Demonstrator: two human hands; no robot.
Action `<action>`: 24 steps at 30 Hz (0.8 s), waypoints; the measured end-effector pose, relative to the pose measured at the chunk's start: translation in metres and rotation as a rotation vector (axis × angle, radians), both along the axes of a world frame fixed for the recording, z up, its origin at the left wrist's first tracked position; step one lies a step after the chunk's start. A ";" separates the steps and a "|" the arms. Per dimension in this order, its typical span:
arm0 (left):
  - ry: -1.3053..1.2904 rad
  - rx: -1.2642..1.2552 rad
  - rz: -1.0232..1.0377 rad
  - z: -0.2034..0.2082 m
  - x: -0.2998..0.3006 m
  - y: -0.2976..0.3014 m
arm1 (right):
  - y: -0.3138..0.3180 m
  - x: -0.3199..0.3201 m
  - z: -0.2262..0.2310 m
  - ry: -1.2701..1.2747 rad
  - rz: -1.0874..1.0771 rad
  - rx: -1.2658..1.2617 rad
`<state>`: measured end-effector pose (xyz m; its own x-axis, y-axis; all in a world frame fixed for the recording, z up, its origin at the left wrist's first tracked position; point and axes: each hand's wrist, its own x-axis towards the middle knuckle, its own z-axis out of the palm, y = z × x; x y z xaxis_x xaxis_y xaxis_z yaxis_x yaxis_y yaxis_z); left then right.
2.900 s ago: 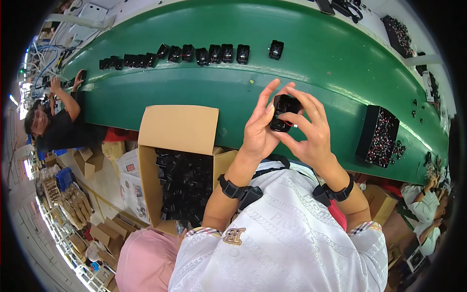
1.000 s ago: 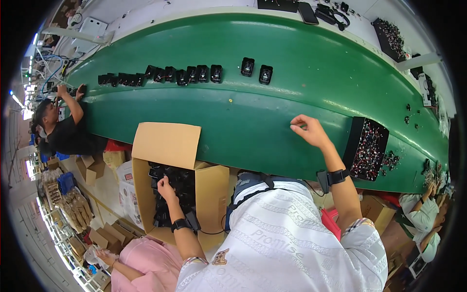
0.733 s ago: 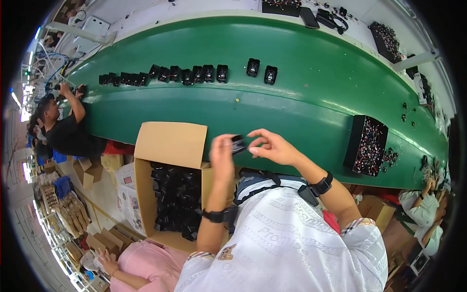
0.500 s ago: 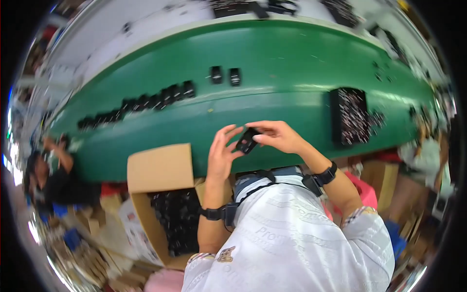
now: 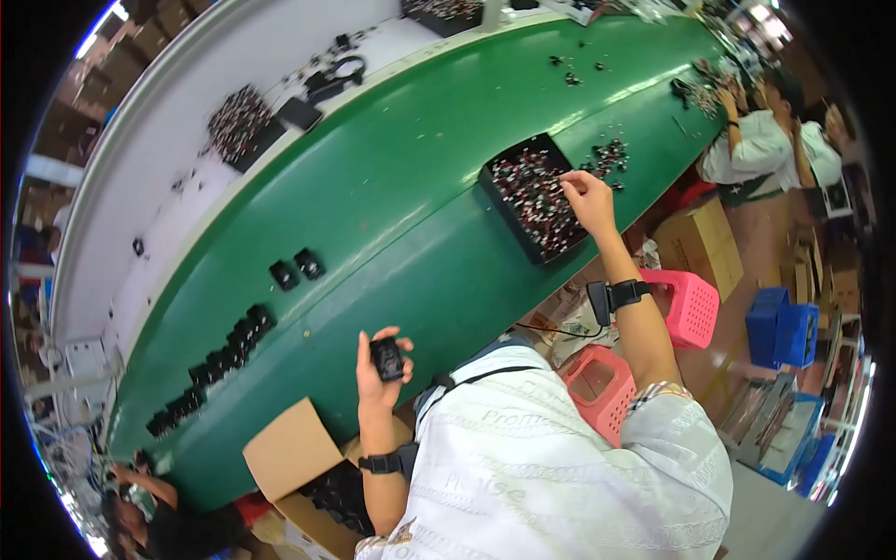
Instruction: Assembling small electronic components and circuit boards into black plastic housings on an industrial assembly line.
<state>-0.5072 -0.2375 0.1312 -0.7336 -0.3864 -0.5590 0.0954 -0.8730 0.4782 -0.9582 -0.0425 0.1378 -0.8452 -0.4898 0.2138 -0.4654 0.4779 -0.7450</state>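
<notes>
My left hand [image 5: 376, 371] holds a small black box-shaped part [image 5: 385, 357] upright above the near edge of the green belt [image 5: 411, 196]. My right hand [image 5: 587, 198] is stretched out to the right, its fingers over the edge of a black tray [image 5: 532, 195] filled with small red and silver pieces. I cannot tell whether the fingers pinch anything. Two black parts [image 5: 297, 269] lie apart on the belt, and a row of several more [image 5: 219, 357] runs along it to the left.
An open cardboard box [image 5: 308, 476] with black parts stands below my left arm. Pink baskets [image 5: 691, 306], a brown carton [image 5: 695, 245] and blue crates [image 5: 782, 327] sit on the floor at right. Other people work at the far right and the lower left.
My head has turned right. My hands, together on the black part before, have separated: the left keeps the part, the right has reached out to the tray of small pieces.
</notes>
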 end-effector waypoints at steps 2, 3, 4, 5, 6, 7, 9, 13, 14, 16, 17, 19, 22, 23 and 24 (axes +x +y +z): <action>-0.048 0.006 0.001 0.002 -0.002 0.000 | 0.014 -0.026 0.000 -0.037 -0.055 0.036; -0.073 0.007 0.005 0.004 -0.006 0.000 | 0.021 -0.039 -0.003 -0.037 -0.071 0.028; -0.074 0.000 -0.007 0.006 -0.011 0.000 | 0.030 -0.056 -0.011 0.039 -0.113 0.067; -0.099 0.005 -0.009 0.009 -0.017 0.000 | 0.040 -0.073 -0.020 0.113 -0.155 0.107; -0.127 0.009 -0.008 0.011 -0.022 0.001 | 0.053 -0.090 -0.030 0.160 -0.251 0.050; -0.127 0.003 -0.026 0.011 -0.027 0.003 | 0.076 -0.113 -0.048 0.269 -0.369 0.115; -0.195 -0.042 -0.064 0.006 -0.036 0.002 | 0.112 -0.140 -0.091 0.183 -0.570 0.295; -0.371 0.012 -0.027 -0.003 -0.040 0.004 | 0.090 -0.149 -0.106 0.115 -0.564 0.269; -0.380 0.005 -0.033 -0.005 -0.044 0.004 | 0.084 -0.156 -0.107 0.160 -0.503 0.311; -0.516 0.044 -0.099 -0.008 -0.055 0.005 | 0.078 -0.175 -0.114 0.186 -0.432 0.335; -0.530 0.042 -0.113 -0.010 -0.059 0.007 | 0.075 -0.186 -0.119 0.171 -0.444 0.341; -0.586 0.000 -0.134 -0.010 -0.065 0.007 | 0.062 -0.199 -0.123 0.171 -0.417 0.425; -0.615 -0.011 -0.145 -0.010 -0.078 0.008 | 0.053 -0.200 -0.126 0.248 -0.277 0.370; -0.620 -0.012 -0.148 -0.010 -0.081 0.007 | 0.052 -0.197 -0.126 0.247 -0.167 0.332; -0.622 0.000 -0.158 -0.011 -0.086 0.007 | 0.051 -0.190 -0.122 0.276 -0.102 0.326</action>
